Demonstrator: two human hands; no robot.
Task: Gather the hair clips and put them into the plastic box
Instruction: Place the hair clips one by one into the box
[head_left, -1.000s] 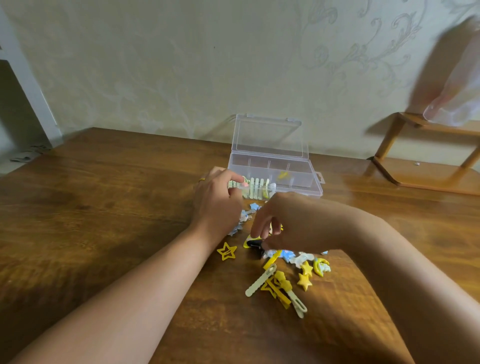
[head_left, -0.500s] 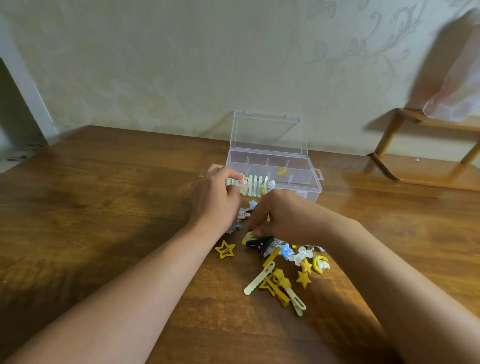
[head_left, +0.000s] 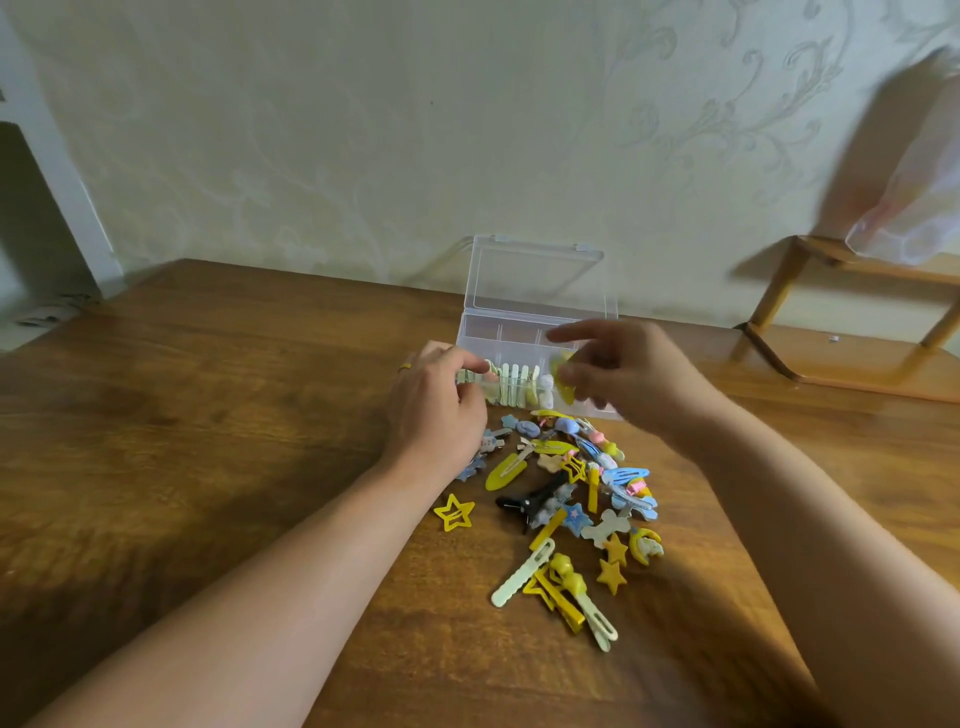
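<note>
Broad wooden table (head_left: 208, 426), dark brown with glossy streaked grain, under everything. Behind, pale wall (head_left: 363, 130) embossed with swirling scrollwork; at far right a light wooden rack (head_left: 810, 332), with a blurred translucent bag (head_left: 914, 208) above it.

Left forearm stretched diagonally from lower left, left hand (head_left: 436, 410) knuckles-up at the box's front left corner, fingers curled, thumb and forefinger pinching a pale ribbed clip (head_left: 470, 376) at the rim; yellow ring (head_left: 404, 369) on one finger. Right forearm angled in from lower right, right hand (head_left: 628, 371) raised over the box's front edge, motion-blurred, forefinger extended, thumb and other fingers pinching a yellow clip (head_left: 563, 382).

Clear plastic box (head_left: 540, 322) against the wall side of the table, rectangular, hinged lid standing upright, thin partitions inside. In the front left compartment a row of pale green and cream clips (head_left: 517, 384) standing on edge.

Loose pile of hair clips (head_left: 576, 493) on the table just in front of the box, between the two forearms: mostly yellow, some blue, white and pink. Among them a black claw clip (head_left: 524, 501), a flat yellow teardrop snap clip (head_left: 506, 470), a cream scalloped bar (head_left: 522, 571), solid yellow stars (head_left: 612, 574), a crescent moon piece (head_left: 645, 545). Slightly apart at left, an open-outline yellow star clip (head_left: 454, 513).
</note>
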